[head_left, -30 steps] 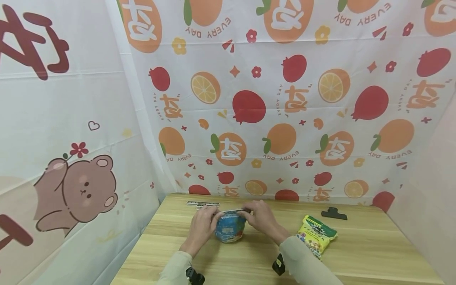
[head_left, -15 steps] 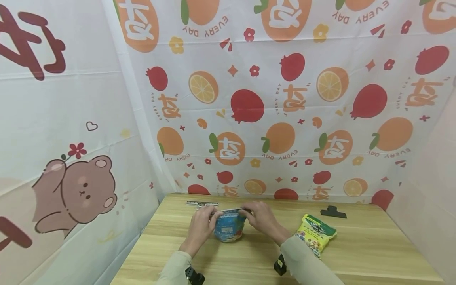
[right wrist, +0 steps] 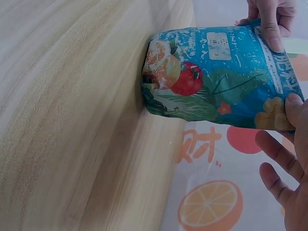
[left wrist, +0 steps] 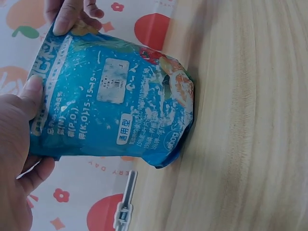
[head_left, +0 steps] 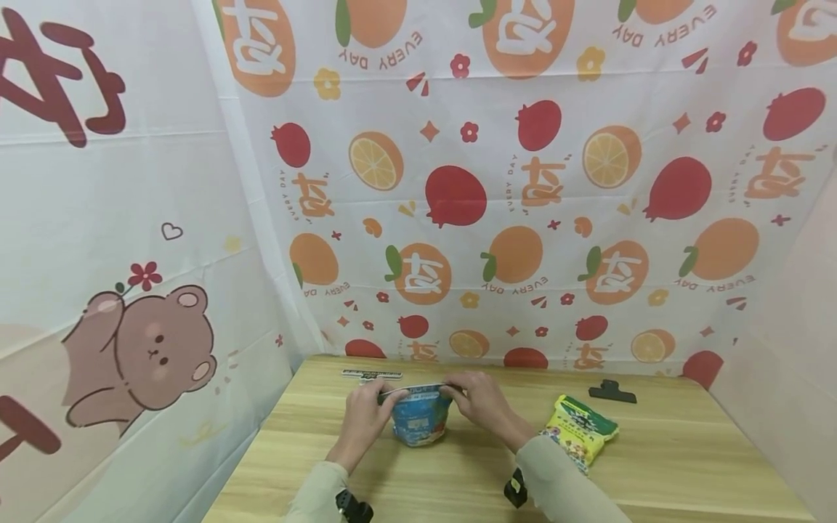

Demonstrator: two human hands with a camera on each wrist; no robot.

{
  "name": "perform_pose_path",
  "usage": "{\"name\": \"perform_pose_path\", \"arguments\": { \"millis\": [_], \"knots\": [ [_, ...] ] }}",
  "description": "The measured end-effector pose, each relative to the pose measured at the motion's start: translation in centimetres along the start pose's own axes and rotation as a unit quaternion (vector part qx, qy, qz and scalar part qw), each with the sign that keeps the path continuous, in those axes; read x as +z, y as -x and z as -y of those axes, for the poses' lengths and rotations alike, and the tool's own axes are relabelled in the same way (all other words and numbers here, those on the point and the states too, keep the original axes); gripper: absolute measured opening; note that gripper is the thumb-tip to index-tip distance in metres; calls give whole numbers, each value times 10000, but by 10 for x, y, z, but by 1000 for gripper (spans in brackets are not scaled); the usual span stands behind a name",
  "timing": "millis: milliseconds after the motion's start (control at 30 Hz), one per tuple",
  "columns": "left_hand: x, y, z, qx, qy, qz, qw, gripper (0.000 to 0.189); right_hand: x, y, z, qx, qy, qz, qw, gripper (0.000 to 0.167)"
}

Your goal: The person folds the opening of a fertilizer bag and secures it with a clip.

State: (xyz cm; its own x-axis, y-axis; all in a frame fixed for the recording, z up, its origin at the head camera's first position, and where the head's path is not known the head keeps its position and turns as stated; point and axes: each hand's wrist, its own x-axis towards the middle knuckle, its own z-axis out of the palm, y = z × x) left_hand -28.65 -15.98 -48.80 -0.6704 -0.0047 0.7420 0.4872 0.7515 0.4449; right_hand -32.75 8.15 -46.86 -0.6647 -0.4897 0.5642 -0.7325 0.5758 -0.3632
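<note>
A blue fertilizer bag (head_left: 421, 423) with vegetable pictures and printed text stands upright on the wooden table. My left hand (head_left: 363, 414) pinches the left end of its flat top edge, thumb on the near side. At the other top corner, my right hand (head_left: 482, 401) pinches the edge between thumb and fingers. The right wrist view shows the bag's tomato and cabbage print (right wrist: 186, 79), with the lower fingers of the right hand spread away from the bag. In the left wrist view, the left thumb (left wrist: 32, 94) presses on the white-lettered top band.
A yellow and green bag (head_left: 582, 432) lies to the right of my right forearm. Behind it is a black clip (head_left: 612, 391). A pale clip with a dark strip (head_left: 371, 375) lies behind my left hand. Printed cloth (head_left: 497, 290) hangs at the table's back edge.
My left hand has shifted slightly left along the bag's top edge, and more of that edge shows. The right hand keeps its place at the other corner.
</note>
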Motion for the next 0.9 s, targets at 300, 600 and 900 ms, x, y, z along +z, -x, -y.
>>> {"name": "perform_pose_path", "arguments": {
  "millis": [300, 600, 900],
  "knots": [
    [0, 3, 5, 13, 238, -63, 9997, 28, 0, 0, 0, -112, 78, -137, 9998, 8],
    [0, 6, 8, -78, 212, -69, 9997, 19, 0, 2, -1, -202, 177, -124, 9996, 7],
    [-2, 10, 12, -509, 521, 110, 9973, 16, 0, 2, -3, -288, 230, -136, 9992, 12]
  ]
}}
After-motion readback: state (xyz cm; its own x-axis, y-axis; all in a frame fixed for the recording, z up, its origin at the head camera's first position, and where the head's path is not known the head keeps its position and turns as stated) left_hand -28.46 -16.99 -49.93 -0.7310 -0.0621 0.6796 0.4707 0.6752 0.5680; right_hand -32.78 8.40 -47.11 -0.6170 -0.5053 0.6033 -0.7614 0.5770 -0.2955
